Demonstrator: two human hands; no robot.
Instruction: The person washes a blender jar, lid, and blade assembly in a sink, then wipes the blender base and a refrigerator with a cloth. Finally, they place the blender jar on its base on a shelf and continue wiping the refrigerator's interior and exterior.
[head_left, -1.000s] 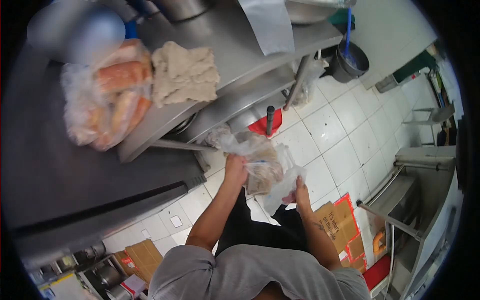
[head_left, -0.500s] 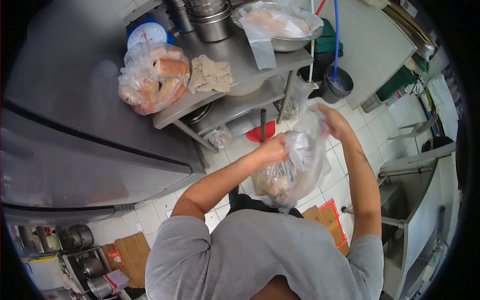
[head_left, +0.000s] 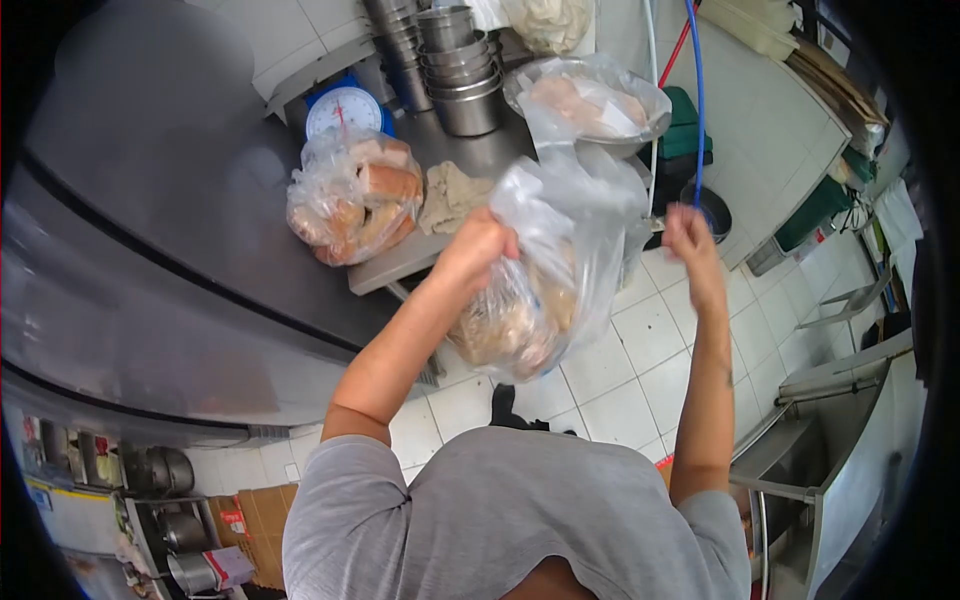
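My left hand (head_left: pixel 485 245) is closed around the gathered neck of a clear plastic bag (head_left: pixel 505 325), which hangs in front of my body. Pale brown, lumpy contents show through the film, too cloudy to name. The loose upper part of the bag spreads to the right and overlaps the table's edge in this view. To the right of the bag, my right hand (head_left: pixel 692 235) is raised apart from it, above the dark bucket. Motion smears its curled fingers.
On the steel table (head_left: pixel 385 268) are a bag of bread loaves (head_left: pixel 360 200), a beige cloth (head_left: pixel 455 197), a dial scale (head_left: pixel 343 112), stacked metal pots (head_left: pixel 468 105) and a plastic-lined bowl (head_left: pixel 655 118). A dark bucket (head_left: pixel 718 215) stands on the tiled floor (head_left: pixel 640 345). A steel fridge (head_left: pixel 170 290) is at left.
My left hand has lifted the bag up and leftward, toward the table. My right hand has come away from the bag and moved right. The view has shifted.
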